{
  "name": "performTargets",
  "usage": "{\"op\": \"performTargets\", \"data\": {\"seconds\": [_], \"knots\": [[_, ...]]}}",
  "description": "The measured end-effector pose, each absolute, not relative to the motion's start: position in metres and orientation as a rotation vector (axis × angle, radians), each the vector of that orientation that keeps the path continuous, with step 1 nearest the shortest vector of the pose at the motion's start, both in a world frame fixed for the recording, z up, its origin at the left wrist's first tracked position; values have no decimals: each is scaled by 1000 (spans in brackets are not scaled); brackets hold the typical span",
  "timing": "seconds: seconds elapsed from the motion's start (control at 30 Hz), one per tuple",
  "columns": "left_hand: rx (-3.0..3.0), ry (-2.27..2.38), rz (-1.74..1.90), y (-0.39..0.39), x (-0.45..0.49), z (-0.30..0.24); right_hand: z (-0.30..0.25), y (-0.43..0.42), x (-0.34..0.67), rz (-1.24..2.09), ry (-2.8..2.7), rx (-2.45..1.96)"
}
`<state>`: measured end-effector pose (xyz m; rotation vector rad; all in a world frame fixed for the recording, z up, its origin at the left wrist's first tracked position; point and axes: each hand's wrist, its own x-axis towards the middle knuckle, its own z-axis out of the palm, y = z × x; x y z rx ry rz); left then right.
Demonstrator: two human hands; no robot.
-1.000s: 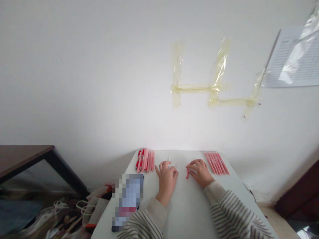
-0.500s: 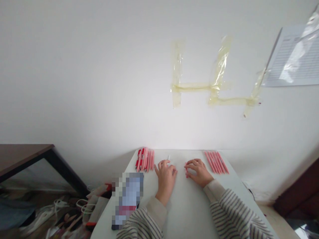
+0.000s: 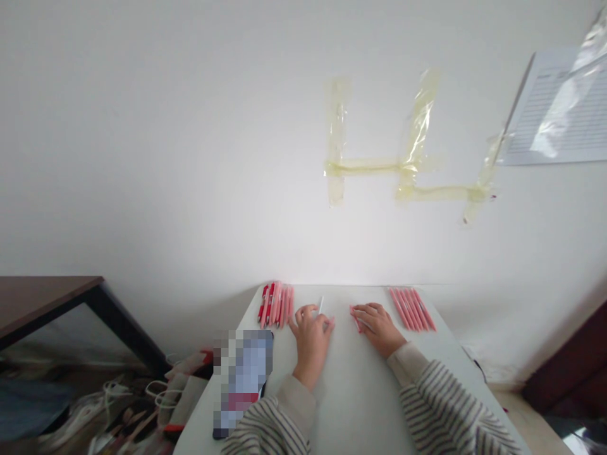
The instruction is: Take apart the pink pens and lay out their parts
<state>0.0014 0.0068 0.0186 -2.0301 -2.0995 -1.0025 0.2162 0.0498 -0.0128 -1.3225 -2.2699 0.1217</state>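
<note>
Right in the middle of the table [image 3: 360, 398], both hands are working over small parts. The left hand [image 3: 312, 338] is arching with its fingers bent, and a thin white rod [image 3: 322, 304] is poking out just beyond them on the far side. A pale pink bit [image 3: 332, 323] is showing at the thumb side; whether those fingers are gripping either one, I cannot tell. Over on the right, the right hand [image 3: 378, 327] is grasping a short pink piece [image 3: 353, 311], its ends peeking out from under the fingers.

So where are things standing? The parts in the middle are lying apart, with a gap opening between the two hands; nothing is being joined there yet. Farther right, a row of pink pens [image 3: 411, 309] is lying neatly side by side, looking whole. At far left, a bunch of pink and red pens [image 3: 276, 306] is sitting close together, and how many of those are needing any handling is impossible to judge.

Now the lettering! A sheet of paper [image 3: 545, 120] is hanging on the wall at right, carrying lines of print too small for reading. The pens are showing no legible brand. Near left, a dark-edged, phone-like object [image 3: 246, 373] is hiding behind blocky pixels, giving away only a reddish band.
</note>
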Motion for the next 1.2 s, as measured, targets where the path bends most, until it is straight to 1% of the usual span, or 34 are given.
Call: {"op": "performTargets", "data": {"seconds": [0.37, 0.6, 0.87, 1.2], "knots": [[-2056, -2089, -1000, 9, 1, 17, -13, 48, 214, 96, -2270, -1365], [-2033, -2070, -1018, 9, 1, 16, -13, 49, 214, 160, -2284, -1370], [-2052, -2076, -1013, 8, 1, 16, -19, 52, 214, 127, -2300, -1367], [-2028, -2080, -1042, 4, 2, 21, -22, 55, 214, 173, -2301, -1357]]}}
